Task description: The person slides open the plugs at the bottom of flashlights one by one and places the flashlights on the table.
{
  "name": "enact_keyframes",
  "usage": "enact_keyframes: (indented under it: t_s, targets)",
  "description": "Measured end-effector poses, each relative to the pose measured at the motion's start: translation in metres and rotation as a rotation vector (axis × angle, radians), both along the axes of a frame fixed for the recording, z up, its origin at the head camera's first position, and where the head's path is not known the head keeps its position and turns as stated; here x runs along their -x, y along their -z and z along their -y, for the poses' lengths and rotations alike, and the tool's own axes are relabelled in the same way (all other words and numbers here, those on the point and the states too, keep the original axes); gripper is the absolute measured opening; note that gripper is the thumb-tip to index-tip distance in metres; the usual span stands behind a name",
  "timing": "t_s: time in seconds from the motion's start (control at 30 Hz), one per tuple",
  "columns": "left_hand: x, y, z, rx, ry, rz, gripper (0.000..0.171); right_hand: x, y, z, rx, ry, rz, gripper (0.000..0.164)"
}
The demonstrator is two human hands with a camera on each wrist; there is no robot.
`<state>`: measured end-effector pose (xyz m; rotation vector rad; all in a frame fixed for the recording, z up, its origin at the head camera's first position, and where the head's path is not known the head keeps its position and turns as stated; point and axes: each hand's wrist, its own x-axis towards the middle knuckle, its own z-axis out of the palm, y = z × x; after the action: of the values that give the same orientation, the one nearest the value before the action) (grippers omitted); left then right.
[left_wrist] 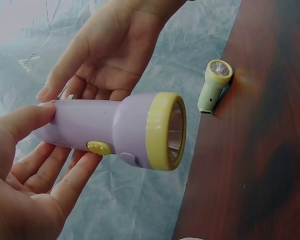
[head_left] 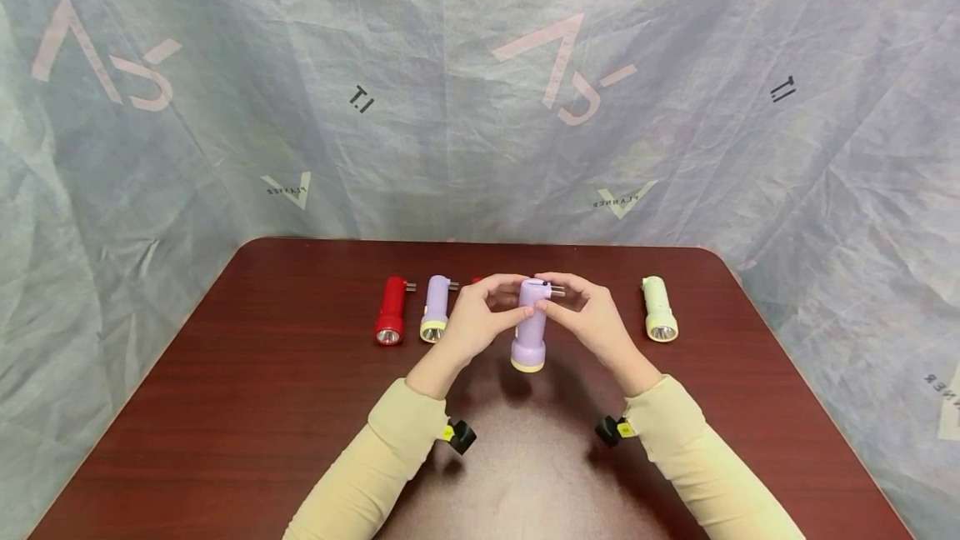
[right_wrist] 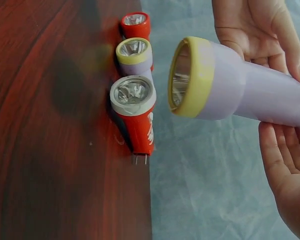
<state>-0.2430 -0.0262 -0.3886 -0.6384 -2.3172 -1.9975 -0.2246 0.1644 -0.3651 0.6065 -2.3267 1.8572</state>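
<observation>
A lilac flashlight (head_left: pixel 531 327) with a yellow lens rim is held above the table, lens end down. Two metal plug prongs jut from its upper end toward the right. My left hand (head_left: pixel 477 315) pinches the barrel, thumb on the near side and fingers behind. From the other side my right hand (head_left: pixel 588 315) holds the upper end by the prongs, its thumb tip close to the left thumb. A yellow slide switch (left_wrist: pixel 99 147) shows on the barrel in the left wrist view, near the left fingertips.
Left of the hands lie a red flashlight (head_left: pixel 391 311) and another lilac one (head_left: pixel 436 307). A red-and-white flashlight (right_wrist: pixel 135 112) is mostly hidden behind my left hand in the head view. To the right lies a pale green flashlight (head_left: pixel 659 309). Grey fabric (head_left: pixel 450 148) hangs behind the table (head_left: pixel 247 407).
</observation>
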Motion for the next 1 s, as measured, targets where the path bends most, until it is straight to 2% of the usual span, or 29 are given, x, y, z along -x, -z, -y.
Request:
enact_keyframes:
  t_s: [0.07, 0.3, 0.37, 0.6, 0.7, 0.93, 1.0]
  targets:
    - [0.001, 0.000, 0.000, -0.007, -0.006, 0.012, 0.042, -0.001, 0.001, 0.001, 0.017, 0.001, 0.015, 0.042]
    - [0.002, -0.006, 0.001, -0.046, -0.015, 0.020, 0.042, 0.013, 0.028, -0.004, 0.025, 0.014, 0.011, 0.044]
    - [0.003, -0.008, 0.001, -0.050, -0.016, 0.020, 0.043, 0.011, 0.028, -0.003, 0.012, 0.022, 0.015, 0.043]
    - [0.004, -0.010, 0.000, -0.056, -0.023, 0.044, 0.044, -0.003, 0.011, 0.004, -0.004, 0.016, -0.008, 0.038]
    - [0.005, -0.009, 0.000, -0.057, -0.030, 0.052, 0.044, -0.004, 0.010, 0.005, -0.011, 0.025, -0.018, 0.036]
    - [0.005, -0.007, -0.002, -0.073, -0.045, 0.077, 0.045, 0.010, 0.030, 0.000, 0.018, 0.039, -0.009, 0.038]
    - [0.005, -0.007, -0.002, -0.082, -0.045, 0.078, 0.046, 0.011, 0.031, 0.000, 0.015, 0.048, -0.010, 0.039]
